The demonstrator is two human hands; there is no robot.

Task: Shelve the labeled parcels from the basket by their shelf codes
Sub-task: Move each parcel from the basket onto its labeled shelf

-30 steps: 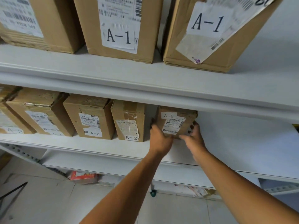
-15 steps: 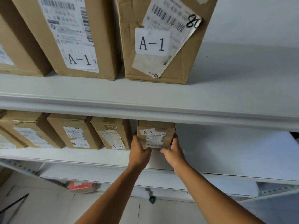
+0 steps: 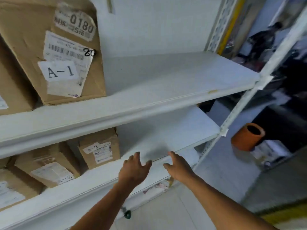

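Cardboard A-2 parcel [image 3: 99,147] on lower shelf [image 3: 174,130] | left of both hands | left hand [image 3: 134,168], right hand [image 3: 178,166] empty, fingers spread

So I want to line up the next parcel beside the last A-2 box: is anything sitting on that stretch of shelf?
Nothing visible does. Right of the A-2 parcel the lower shelf shows bare board to its end. The left hand and right hand hover open at its front edge, holding nothing.

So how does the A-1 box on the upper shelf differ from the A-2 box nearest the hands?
The A-1 box looks much bigger and leans; the A-2 box stands about straight. The A-1 box carries several overlapping labels, the A-2 box fewer. Both are brown cardboard.
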